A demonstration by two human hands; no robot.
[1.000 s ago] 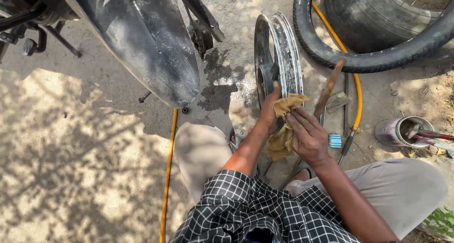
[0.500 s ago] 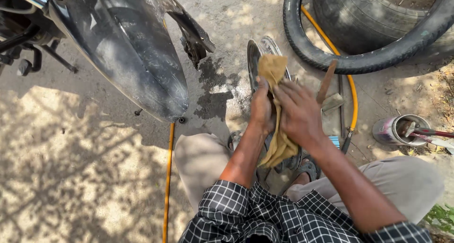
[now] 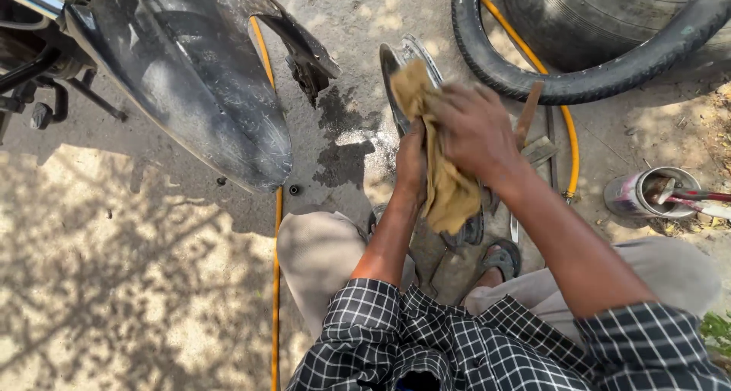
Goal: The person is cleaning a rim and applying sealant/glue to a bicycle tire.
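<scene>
Wiping the wheel rim [image 3: 411,52] works best when our left hand [image 3: 411,161] clamps it steady while our right hand [image 3: 476,128] presses the bunched tan rag [image 3: 438,162] down firmly.

a dirty tan rag [image 3: 440,162] drapes over the upright metal wheel rim [image 3: 401,63], hanging down.

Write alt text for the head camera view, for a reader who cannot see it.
Seen from above, a seated person's right hand presses a tan rag over an upright metal wheel rim, which the left hand steadies from the side. A black mudguard lies at left, a black tyre and yellow hose at upper right, and a small tin at right.
</scene>
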